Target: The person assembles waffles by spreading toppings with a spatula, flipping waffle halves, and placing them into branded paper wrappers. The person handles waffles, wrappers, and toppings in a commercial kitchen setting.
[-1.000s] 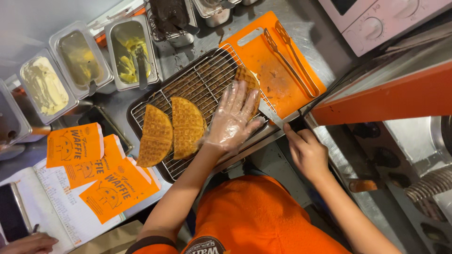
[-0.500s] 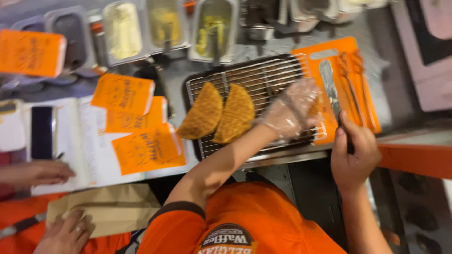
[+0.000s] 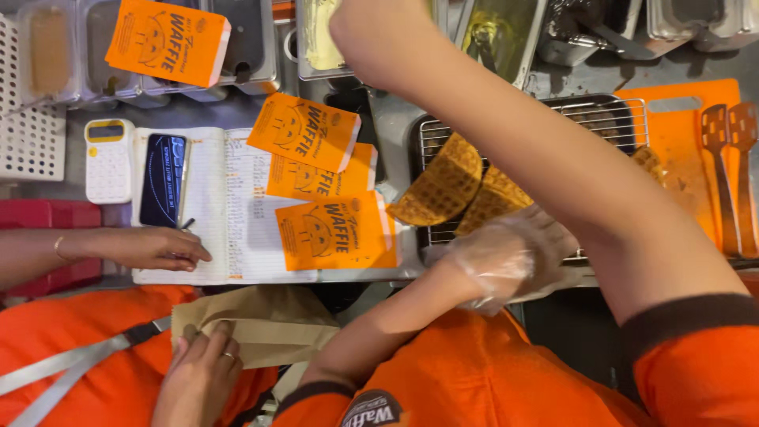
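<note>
My left hand [image 3: 514, 261], in a clear plastic glove, rests with fingers spread at the near edge of a wire rack [image 3: 609, 111], touching the nearer of two folded golden waffles [image 3: 494, 202]. The other waffle [image 3: 443, 186] lies just to its left. My bare right arm crosses over the rack, and my right hand [image 3: 371, 35] is up at the back by a tub of pale yellow cream [image 3: 316, 43]. Its fingers are cut off by the frame edge.
Orange paper sleeves [image 3: 336, 233] lie on an open notebook [image 3: 229, 205], beside a phone [image 3: 162, 178] and a calculator [image 3: 107, 158]. An orange cutting board [image 3: 680, 142] holds tongs [image 3: 727, 158]. A co-worker's hands rest on the notebook [image 3: 150, 249] and on a brown paper bag [image 3: 261, 324].
My right hand has left the counter's front edge and reached up across the rack to the tubs at the back. My gloved left hand has drawn back toward the rack's near edge.
</note>
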